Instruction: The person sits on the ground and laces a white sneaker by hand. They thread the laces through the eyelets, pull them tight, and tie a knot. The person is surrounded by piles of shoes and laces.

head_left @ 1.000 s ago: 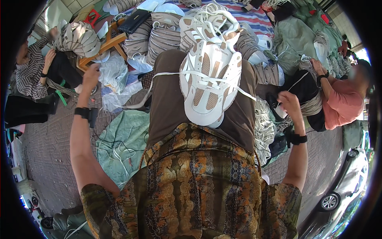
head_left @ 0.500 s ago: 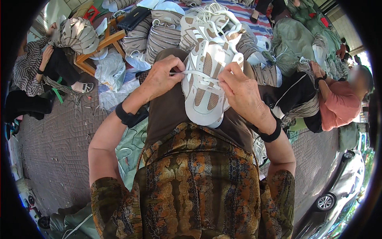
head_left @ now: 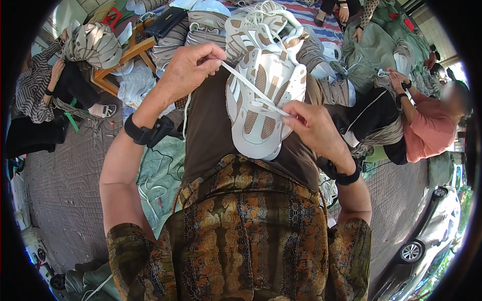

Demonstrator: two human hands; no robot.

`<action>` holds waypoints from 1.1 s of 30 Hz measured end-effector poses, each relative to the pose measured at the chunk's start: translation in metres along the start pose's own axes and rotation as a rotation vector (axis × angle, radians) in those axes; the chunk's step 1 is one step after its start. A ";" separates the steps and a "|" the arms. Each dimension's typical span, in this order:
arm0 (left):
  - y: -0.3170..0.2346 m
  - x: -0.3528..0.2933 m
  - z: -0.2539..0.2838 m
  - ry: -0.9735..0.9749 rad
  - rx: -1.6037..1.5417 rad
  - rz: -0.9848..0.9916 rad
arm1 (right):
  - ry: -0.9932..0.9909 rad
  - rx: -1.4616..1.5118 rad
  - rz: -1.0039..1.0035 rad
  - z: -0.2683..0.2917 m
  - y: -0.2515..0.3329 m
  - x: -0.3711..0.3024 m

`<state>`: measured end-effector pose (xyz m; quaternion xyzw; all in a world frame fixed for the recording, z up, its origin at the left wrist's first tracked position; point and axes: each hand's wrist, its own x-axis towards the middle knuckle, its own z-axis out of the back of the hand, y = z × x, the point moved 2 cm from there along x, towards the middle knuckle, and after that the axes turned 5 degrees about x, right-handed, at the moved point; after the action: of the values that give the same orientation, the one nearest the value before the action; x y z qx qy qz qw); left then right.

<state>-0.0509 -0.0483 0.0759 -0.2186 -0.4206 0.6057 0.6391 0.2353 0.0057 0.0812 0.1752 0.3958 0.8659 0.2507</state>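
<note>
On my lap rests a white and tan shoe upper [head_left: 253, 138], toe end toward me, with brown mesh panels. A flat white shoelace [head_left: 247, 82] runs through its lower eyelets. My left hand [head_left: 193, 67] pinches one stretch of the lace, drawn taut up and left off the upper. Lower down at the upper's right side, my right hand [head_left: 311, 123] pinches the lace where it comes out at an eyelet. More of the lace hangs beside my left thigh. Another upper [head_left: 258, 27] with loose laces lies just beyond the first.
Stacked shoe uppers [head_left: 206, 30] lie beyond my knees, beside a wooden stool [head_left: 135, 48] and a black wallet-like case [head_left: 168, 21]. People sit at left and right, one in a pink shirt [head_left: 434, 130]. Green sacks [head_left: 369, 47] stand at back right; a car [head_left: 427, 236] is farther right.
My left hand has moved up and left, pulling out a longer stretch of lace. My right hand has dropped slightly down the upper's right side. Another person's arms have appeared at the back.
</note>
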 end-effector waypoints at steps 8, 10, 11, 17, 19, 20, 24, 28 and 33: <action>-0.013 0.011 0.009 0.150 0.253 -0.013 | -0.010 0.278 -0.033 -0.005 -0.017 -0.018; -0.011 0.013 0.009 0.154 0.256 0.017 | -0.038 0.444 -0.152 0.004 -0.016 -0.015; -0.007 0.014 0.006 0.136 0.232 0.000 | -0.043 0.451 -0.223 0.008 -0.024 -0.011; 0.002 0.007 -0.019 0.107 0.252 -0.028 | -0.285 0.030 -0.042 0.014 -0.044 -0.002; -0.005 0.002 -0.024 0.089 0.227 -0.098 | -0.343 0.021 0.062 0.022 -0.032 -0.004; -0.010 -0.001 -0.027 0.081 0.214 -0.135 | -0.321 0.027 0.065 0.026 -0.024 -0.006; -0.041 -0.007 -0.048 -0.131 0.381 -0.559 | -0.183 0.145 0.001 0.028 -0.025 -0.013; -0.033 0.005 -0.066 -0.048 0.451 -0.623 | -0.125 0.256 -0.059 0.026 -0.042 -0.016; -0.034 0.011 -0.070 0.024 0.429 -0.538 | -0.204 0.174 -0.065 0.039 -0.057 -0.027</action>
<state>0.0241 -0.0279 0.0671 0.0323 -0.3186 0.4875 0.8123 0.2941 0.0454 0.0582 0.2704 0.4473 0.7974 0.3016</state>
